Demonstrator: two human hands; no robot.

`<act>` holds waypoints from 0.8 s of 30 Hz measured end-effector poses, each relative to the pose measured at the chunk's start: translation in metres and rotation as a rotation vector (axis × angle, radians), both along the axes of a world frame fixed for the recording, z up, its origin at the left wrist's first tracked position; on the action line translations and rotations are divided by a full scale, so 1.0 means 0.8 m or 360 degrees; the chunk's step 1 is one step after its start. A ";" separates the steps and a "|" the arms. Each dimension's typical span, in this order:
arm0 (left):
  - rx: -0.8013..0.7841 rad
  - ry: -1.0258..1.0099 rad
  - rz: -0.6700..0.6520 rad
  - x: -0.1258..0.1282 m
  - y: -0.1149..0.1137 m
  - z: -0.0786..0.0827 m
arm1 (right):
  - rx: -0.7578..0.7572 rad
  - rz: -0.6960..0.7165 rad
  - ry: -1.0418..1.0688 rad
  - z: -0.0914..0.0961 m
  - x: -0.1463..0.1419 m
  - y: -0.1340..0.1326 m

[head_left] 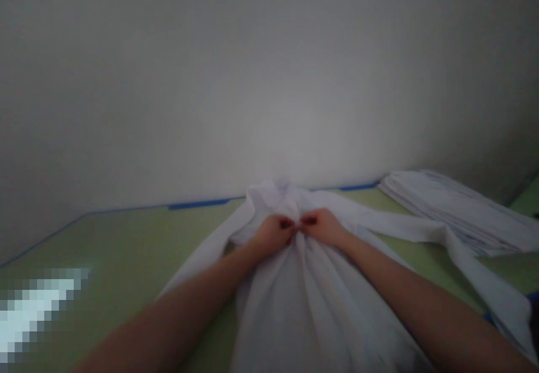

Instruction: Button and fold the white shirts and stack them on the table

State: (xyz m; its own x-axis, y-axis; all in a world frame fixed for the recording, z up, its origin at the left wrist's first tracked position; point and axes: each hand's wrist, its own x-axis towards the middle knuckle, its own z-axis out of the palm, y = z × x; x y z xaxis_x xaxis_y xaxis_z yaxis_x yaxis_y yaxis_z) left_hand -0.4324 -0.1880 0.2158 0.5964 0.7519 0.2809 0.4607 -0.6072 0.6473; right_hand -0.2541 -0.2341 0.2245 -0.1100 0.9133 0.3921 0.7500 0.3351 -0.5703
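Note:
A white long-sleeved shirt [290, 305] lies on a green surface, its collar towards the wall and its sleeves spread to both sides. My left hand [275, 231] pinches the front of the shirt near its upper middle. Right beside it, my right hand [322, 226] grips the same spot, the fingertips of both hands almost meeting. Folds in the cloth fan out downward from this pinch. Whether a button sits between the fingers is too blurred to tell.
A stack of folded white cloth [458, 210] rests at the right by the pale wall [269, 81]. Blue tape [197, 204] runs along the back edge of the green surface [126, 260]. A bright pixelated patch covers the lower left.

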 end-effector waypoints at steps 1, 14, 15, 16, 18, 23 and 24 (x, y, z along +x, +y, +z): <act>0.0011 0.0001 -0.0005 0.000 0.000 0.000 | -0.0004 0.0003 0.0011 0.000 0.000 -0.001; -0.0006 -0.0020 -0.0020 0.001 -0.001 0.000 | -0.0139 0.0242 0.0058 0.011 0.007 -0.008; 0.0006 -0.0011 -0.0022 0.001 0.000 -0.001 | -0.0180 0.0292 0.0075 0.013 0.008 -0.009; 0.0024 -0.0001 -0.0028 0.001 0.000 -0.001 | -0.0214 0.0328 0.0078 0.015 0.009 -0.011; 0.0067 0.0011 -0.0048 0.002 0.001 -0.002 | -0.0224 0.0349 0.0051 0.015 0.010 -0.013; 0.0104 -0.0032 -0.0108 0.001 0.000 -0.001 | 0.0021 0.0298 -0.0043 0.005 0.011 -0.009; 0.0098 -0.0048 -0.0132 0.001 0.000 -0.001 | 0.0078 0.0281 -0.0066 0.003 0.011 -0.007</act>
State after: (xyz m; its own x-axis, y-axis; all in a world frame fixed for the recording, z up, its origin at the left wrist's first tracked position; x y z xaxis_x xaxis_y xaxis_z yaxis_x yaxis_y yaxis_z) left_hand -0.4316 -0.1884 0.2153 0.6464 0.6812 0.3436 0.3881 -0.6813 0.6206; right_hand -0.2449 -0.2400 0.2266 -0.2836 0.8584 0.4274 0.6995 0.4901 -0.5200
